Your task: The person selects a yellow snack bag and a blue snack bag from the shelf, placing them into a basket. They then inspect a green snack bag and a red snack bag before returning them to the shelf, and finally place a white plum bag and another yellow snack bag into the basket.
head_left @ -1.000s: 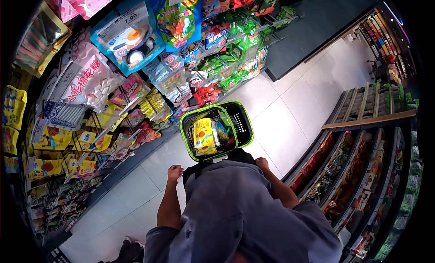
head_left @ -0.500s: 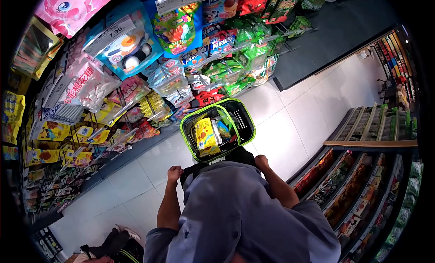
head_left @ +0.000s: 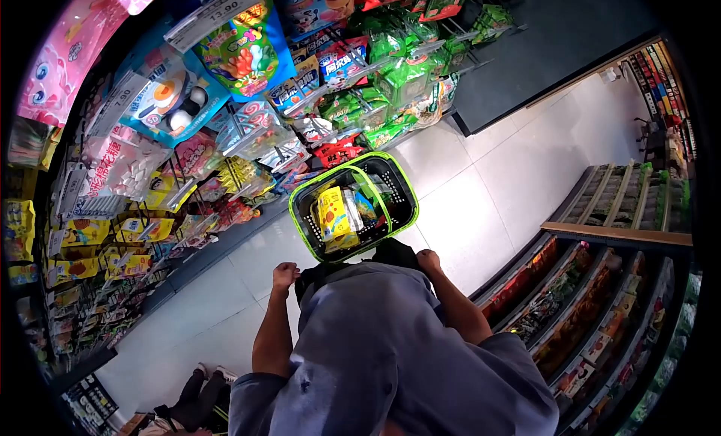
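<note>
A black shopping basket (head_left: 402, 203) with a bright green rim and green handles is seen from above, carried low in front of the person's chest over the white tiled floor (head_left: 481, 188). Its walls are pierced with small holes, and the two handles are folded up across the middle. Inside, a yellow snack packet (head_left: 331, 214) printed with a red figure is propped upright against the near-left wall, with a few smaller blue and green packs just beside it; their exact number cannot be told. The left hand (head_left: 285, 274) is closed into a fist at the near-left edge of the basket, and the right hand (head_left: 429, 261) is curled at the near-right edge; whatever is gripped there is hidden by the blue-grey shirt (head_left: 390, 346) and a dark strap, so it cannot be told what each hand holds. To the left, a rack of hanging snack bags (head_left: 240, 53) is crowded with pink, blue, yellow and green packets and price tags, its lowest pegs reaching close to the basket's far rim. To the right, a tiered shelf (head_left: 593, 286) of packed goods is set near the right elbow. One basket, two hands and two shelving units are counted. At bottom left, another person's shoes (head_left: 210, 376) are visible on the floor
</note>
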Motion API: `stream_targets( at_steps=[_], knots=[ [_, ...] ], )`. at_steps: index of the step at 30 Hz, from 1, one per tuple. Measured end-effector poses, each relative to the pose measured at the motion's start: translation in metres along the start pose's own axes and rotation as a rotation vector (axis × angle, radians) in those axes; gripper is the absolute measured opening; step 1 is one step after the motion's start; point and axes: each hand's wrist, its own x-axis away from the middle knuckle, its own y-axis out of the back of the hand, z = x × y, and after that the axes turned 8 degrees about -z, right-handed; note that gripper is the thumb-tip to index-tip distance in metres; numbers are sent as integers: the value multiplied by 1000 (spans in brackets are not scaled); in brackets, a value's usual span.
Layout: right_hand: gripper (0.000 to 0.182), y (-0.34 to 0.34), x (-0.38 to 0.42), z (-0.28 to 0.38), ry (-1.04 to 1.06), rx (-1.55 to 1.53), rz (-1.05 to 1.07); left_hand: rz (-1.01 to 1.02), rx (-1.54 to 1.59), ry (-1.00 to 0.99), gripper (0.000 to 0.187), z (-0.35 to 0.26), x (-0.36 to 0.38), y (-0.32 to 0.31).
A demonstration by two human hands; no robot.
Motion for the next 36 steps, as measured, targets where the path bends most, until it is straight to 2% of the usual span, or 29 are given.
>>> stream_targets(
  at_steps=[5,8,11,13,15,18,25,28,31,33,35,36],
  knots=[
    [30,3,-26,-27,43,-8,-33,10,-33,-13,25,-13,23,-37],
    [29,3,-58,-51,78,-21,46,13,-108,-38,25,-16,38,-69],
    [28,0,-90,-66,-40,-113,175,14,-170,-41,25,-21,56,-101],
    [26,8,-106,-62,-64,-203,255,59,-213,-129,25,-18,62,-118],
    [26,13,-116,-59,-47,-217,276,70,-240,-133,25,-14,67,-131],
    [27,5,-133,-61,90,-168,261,42,-206,-181,24,-13,77,-148],
    [28,15,-129,-39,159,-43,277,55,-428,-212,24,-24,99,-161],
    [30,17,-115,-31,191,15,228,76,-509,-206,26,-13,85,-166],
    [32,12,-98,-38,211,35,309,135,-579,-180,28,8,53,-177],
    [36,7,-87,-45,214,168,348,179,-728,-230,27,20,25,-193],
    [40,3,-71,-52,218,310,382,233,-640,-208,27,38,-8,-211],
    [37,-2,-63,-57,196,327,416,231,-655,-216,27,37,-23,-226]
  ],
)
